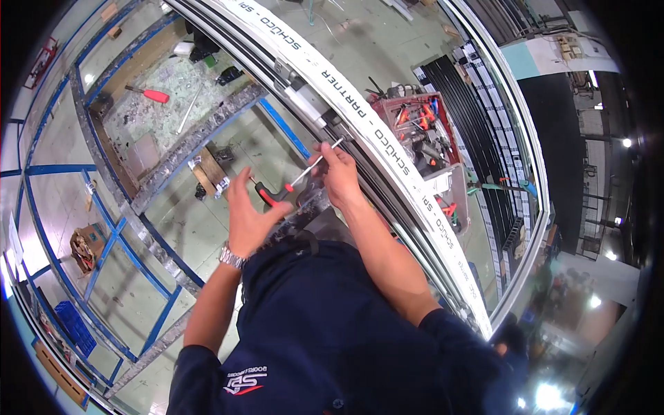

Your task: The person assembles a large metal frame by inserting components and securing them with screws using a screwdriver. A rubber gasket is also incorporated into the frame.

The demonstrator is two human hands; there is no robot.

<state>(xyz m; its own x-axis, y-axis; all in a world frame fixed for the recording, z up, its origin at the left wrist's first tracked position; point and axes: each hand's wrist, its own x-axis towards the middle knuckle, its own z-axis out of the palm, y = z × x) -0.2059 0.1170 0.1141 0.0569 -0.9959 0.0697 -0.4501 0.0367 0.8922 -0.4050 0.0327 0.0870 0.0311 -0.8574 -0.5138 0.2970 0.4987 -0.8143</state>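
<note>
My right hand (339, 176) pinches the thin bright shaft of a hex key (310, 169) between thumb and fingers, beside the long window-frame profile. A red collar shows at the shaft's lower end, close to its red-and-black crosswise handle (265, 193). To the left, my left hand (250, 216) has its fingers spread around the handle side, the thumb tip overlapping the handle's lower end in this view. A metal watch (232, 258) is on the left wrist. The white frame profile (377, 131) with printed lettering runs diagonally past my right forearm.
A red-handled screwdriver (156, 95) and a thin metal rod (189, 111) lie on the worn board at the left. A blue-edged metal rack (121, 225) stands there. Beyond the profile, a red crate (387, 114) holds several tools. Dark profiles (460, 90) are stacked at the right.
</note>
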